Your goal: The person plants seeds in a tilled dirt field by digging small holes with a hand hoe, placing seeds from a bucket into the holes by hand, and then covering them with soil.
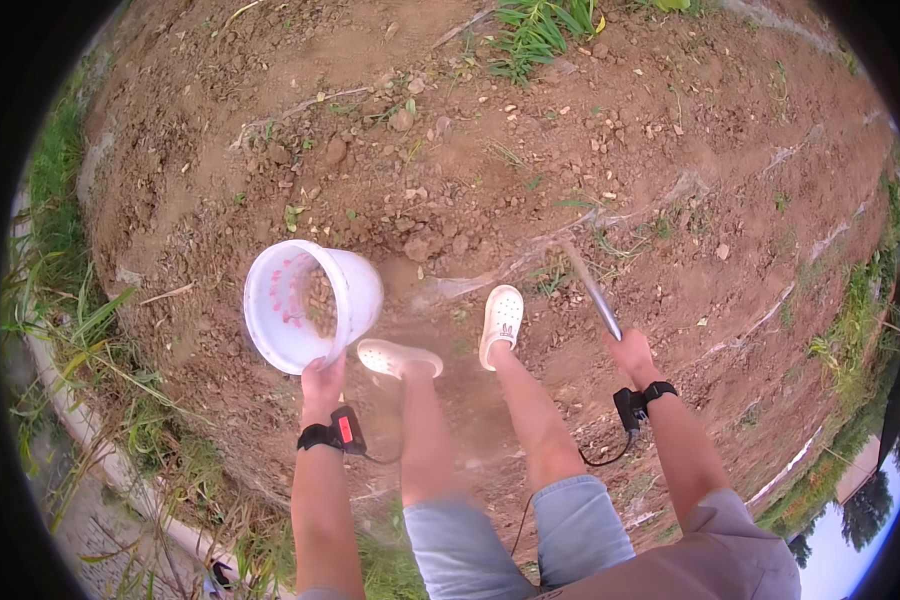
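My left hand (322,382) grips the near rim of a white plastic bucket (364,292), which is tilted so that its mouth faces me. Red marks show on its inner wall, and small brown lumps (319,304) lie at the bottom, too unclear to name. To the right, my right hand (631,354) is closed around the metal handle of a hand tool (600,300). Its far end is brownish and blurred against the soil, so the shape of its head cannot be made out. Both wrists carry strapped black devices with cables.
Loose brown soil (435,180) with clods and small pale pieces spreads around my white clogs (504,315). Torn clear plastic film (465,285) runs through it in strips. A green leafy plant (532,37) grows ahead. Tall grass (67,300) and a pale concrete edging (120,465) border the left side.
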Available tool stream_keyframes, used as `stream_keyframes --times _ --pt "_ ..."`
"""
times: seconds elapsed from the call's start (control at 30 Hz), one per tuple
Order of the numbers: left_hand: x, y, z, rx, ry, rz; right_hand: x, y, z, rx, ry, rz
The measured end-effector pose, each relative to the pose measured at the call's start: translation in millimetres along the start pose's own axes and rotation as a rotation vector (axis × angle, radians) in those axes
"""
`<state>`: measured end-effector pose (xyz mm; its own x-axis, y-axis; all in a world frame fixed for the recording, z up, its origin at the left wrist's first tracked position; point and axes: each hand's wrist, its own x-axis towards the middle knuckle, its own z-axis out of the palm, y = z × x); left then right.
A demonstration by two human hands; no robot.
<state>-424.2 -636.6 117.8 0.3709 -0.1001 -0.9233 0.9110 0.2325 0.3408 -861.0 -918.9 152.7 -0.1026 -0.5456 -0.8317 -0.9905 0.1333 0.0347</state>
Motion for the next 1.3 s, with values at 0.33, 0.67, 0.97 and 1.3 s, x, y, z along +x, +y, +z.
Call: stream_keyframes --times 0.33,0.67,0.97,1.3 --pt "-12 -18 -12 0.083 0.036 -0.101 12 -87 -25 0.378 0.24 -0.226" --pt "-46 -16 -4 0.389 0.181 -0.146 -91 78 44 0.491 0.009 0.665" --pt "-46 -47 68 0.616 -0.009 -0.22 -155 239 183 0.269 -0.239 0.61" --pt "-14 -132 145 0.972 -0.131 -0.333 -242 255 210 1.03 -0.217 1.086"
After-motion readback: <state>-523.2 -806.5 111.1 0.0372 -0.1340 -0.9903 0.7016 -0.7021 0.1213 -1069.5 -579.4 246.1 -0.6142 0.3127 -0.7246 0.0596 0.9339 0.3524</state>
